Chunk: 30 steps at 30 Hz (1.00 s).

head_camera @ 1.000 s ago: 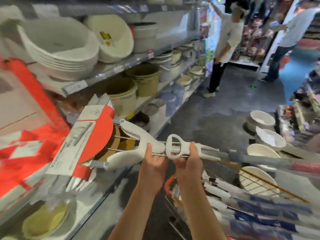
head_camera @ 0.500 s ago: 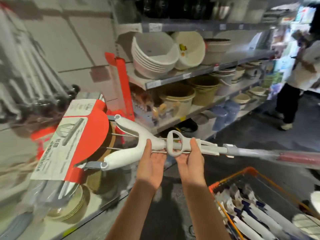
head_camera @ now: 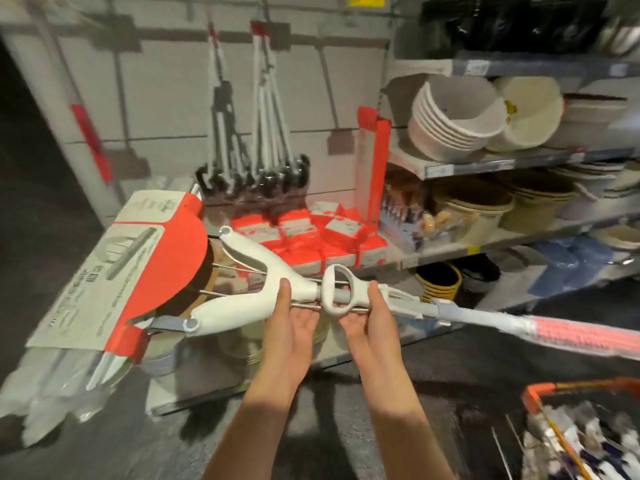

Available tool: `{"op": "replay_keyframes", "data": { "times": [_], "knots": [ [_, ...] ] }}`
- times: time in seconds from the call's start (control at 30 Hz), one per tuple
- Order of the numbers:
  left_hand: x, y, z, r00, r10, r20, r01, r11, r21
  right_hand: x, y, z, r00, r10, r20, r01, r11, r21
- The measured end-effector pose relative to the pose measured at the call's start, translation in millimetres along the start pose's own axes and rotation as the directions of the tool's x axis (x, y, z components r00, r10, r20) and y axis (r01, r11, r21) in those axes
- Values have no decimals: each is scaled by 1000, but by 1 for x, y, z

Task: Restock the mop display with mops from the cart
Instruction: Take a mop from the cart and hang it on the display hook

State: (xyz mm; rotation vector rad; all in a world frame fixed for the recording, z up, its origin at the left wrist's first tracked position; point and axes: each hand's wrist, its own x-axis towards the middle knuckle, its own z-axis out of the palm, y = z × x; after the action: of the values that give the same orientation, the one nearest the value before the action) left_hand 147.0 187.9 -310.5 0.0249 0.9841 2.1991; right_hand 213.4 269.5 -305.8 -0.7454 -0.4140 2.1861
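I hold a white sponge mop (head_camera: 242, 289) level in front of me, its head in an orange and white card sleeve (head_camera: 138, 268) pointing left and its pole running off to the right. My left hand (head_camera: 294, 323) grips the white fork just left of the wringer loop. My right hand (head_camera: 367, 320) grips the shaft just right of that loop. Ahead, several mops (head_camera: 263, 133) hang on the wall display with their orange-packed heads (head_camera: 311, 233) resting below. The orange cart (head_camera: 554, 389) at the lower right holds more mops (head_camera: 581, 441).
Shelves on the right carry stacked white basins (head_camera: 453, 119), beige buckets (head_camera: 474, 209) and blue items (head_camera: 571, 261). An orange-edged divider (head_camera: 377, 168) separates them from the mop display. A grey post with a red band (head_camera: 86, 133) stands at the left. Dark floor lies below.
The view has swung left from the aisle and basin shelves to the hanging mop display. Both hands keep the same grip on the mop, now aimed at the display; the cart sits further right.
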Motion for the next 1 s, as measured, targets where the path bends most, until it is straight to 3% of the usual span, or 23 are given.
{"op": "replay_keyframes", "data": {
  "times": [0.37,0.43,0.57,0.7,0.83,0.93,1.0],
  "knots": [
    [-18,116,-80,953,216,-213,-253,954,-162,-44,122,53,917,337,215,-350,936,24],
    [-16,130,-87,938,256,-234,-294,945,-145,-46,133,55,877,424,224,-420,905,-70],
    [-11,157,-97,892,346,-292,-379,923,-65,-50,137,56,831,545,107,-424,747,-512],
    [-8,177,-103,839,439,-320,-455,890,29,-52,124,64,866,495,66,-221,498,-838],
    [-10,188,-105,840,479,-254,-468,877,105,-45,109,88,936,246,251,73,564,-823],
    [-14,190,-103,849,473,-235,-450,881,146,-42,101,112,842,20,539,464,482,-743],
    [-16,190,-99,864,462,-198,-437,885,159,-43,102,128,760,56,647,538,505,-676]
  ]
}}
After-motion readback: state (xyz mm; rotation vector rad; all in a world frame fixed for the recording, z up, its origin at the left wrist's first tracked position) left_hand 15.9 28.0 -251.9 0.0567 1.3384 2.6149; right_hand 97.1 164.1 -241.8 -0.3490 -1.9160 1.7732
